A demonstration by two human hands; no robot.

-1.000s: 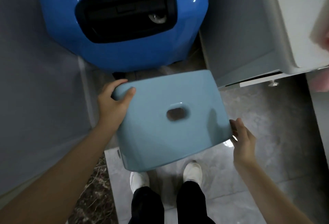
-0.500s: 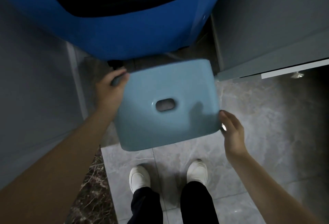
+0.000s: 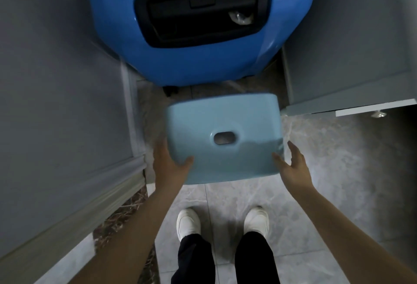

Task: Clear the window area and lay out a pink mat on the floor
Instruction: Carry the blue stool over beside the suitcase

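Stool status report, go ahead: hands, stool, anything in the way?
Left hand grips the light blue stool at its near left corner. Right hand open at the near right corner. Blue suitcase stands just beyond the stool.

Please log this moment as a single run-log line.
left hand: grips stool corner | right hand: open, thumb on stool edge | light blue stool: in front of blue suitcase | mat: not in view

Dim, bluish light; motion blur; wide-angle bending at edges.
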